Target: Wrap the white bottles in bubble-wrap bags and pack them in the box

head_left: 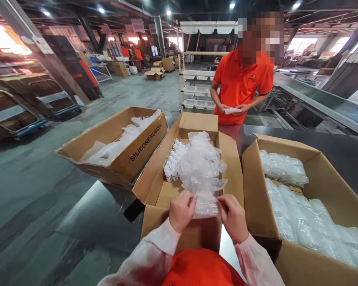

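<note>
Between my two hands is a clear bubble wrap bag (207, 206), pinched at its sides. My left hand (181, 211) is closed on its left edge, thumb and fingers together. On the opposite edge, my right hand (233, 216) grips it the same way. Whether anything is inside the bag I cannot tell. Just beyond it, a heap of bubble wrap bags (201, 159) fills much of the open middle cardboard box (158, 194). Left of the heap, several small white-capped bottles (176, 157) stand in that box.
A box marked "SILICONE RUBBER" (146, 143) with plastic bags stands at left. The right box (259, 202) contains rows of bubble-wrapped packs (298, 214). A dark flat object (133, 210) lies on the metal table (101, 218). Across it, a co-worker (241, 83) holds a small clear packet (233, 111).
</note>
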Tool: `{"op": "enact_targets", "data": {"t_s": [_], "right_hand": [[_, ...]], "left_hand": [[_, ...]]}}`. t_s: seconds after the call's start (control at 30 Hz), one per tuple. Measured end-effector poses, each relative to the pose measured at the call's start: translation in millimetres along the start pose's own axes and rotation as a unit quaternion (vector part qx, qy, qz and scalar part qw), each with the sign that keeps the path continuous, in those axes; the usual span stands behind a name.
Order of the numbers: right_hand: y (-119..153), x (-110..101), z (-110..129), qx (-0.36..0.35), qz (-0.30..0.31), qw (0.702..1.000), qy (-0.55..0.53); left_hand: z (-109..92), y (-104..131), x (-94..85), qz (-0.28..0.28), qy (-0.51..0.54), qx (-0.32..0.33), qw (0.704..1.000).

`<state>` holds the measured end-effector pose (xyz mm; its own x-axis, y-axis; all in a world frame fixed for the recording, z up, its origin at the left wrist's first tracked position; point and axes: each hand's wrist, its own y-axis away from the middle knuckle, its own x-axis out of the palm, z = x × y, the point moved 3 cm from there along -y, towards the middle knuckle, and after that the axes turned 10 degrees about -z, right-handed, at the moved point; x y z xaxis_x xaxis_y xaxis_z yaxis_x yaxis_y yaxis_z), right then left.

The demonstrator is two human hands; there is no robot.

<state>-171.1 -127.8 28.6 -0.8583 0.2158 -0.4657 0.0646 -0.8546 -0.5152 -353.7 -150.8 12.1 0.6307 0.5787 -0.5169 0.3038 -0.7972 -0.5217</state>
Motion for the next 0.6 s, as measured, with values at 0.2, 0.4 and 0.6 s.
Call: {"op": "enact_targets", "data": {"t_s": [0.2,0.4,0.6], "right_hand": [[2,7,-11,0.184,0.102,0.968,-0.136],[2,25,-1,0.084,0.037,0.995,-0.049],[2,31,13,-0.023,0.014,0.999,-0.024]], "left_hand": [[17,-6,6.4,0.052,0.185,-0.198,0.961],[-4,6,11.1,0.059,0.058,-0.026,0.996],[-18,4,12.2,0.037,-0.012,0.093,0.995]]}}
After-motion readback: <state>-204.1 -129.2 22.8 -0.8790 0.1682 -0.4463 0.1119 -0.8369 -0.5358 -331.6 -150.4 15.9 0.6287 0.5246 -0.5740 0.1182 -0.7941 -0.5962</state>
